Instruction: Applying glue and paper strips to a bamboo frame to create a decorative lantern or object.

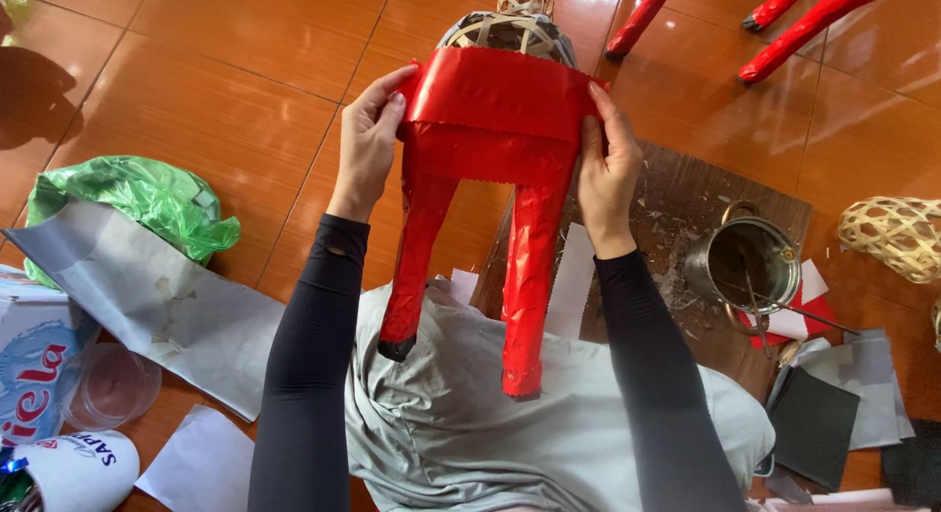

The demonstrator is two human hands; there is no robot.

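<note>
- Nearest to us, our lap in grey cloth [470, 414] props the two red legs [524, 287] of a woven frame, so the piece leans away from us and both hands are free to work on it.
- Our forearms in black sleeves [314, 355] run up either side of the legs.
- Our left hand [368, 145] presses the left end of a red strip [500, 93] against the frame, fingers curled over the strip's edge, thumb under; it pinches rather than grips.
- Our right hand [606, 169] lies flatter, fingers nearly straight and narrow together, holding the strip's right end down. We judge the strip is pulled taut between the hands so that it lies smooth across the body.
- The frame [510, 32] sits in the middle of the view, its bare bamboo weave showing above the strip, red covering below.
- Right of us, a metal pot [745, 262] with a stick in it stands on a brown board [676, 189] speckled with scraps, close by the right hand.
- Paper offcuts, grey and black [814, 424], lie by the board; a grey sheet [157, 296] and green bag [147, 198] lie on the left.
- Further right, another bare woven form [897, 236] rests on the floor.
- The floor [196, 71] is glossy reddish-brown tile; more red-wrapped legs [814, 22] show at the far edge.
</note>
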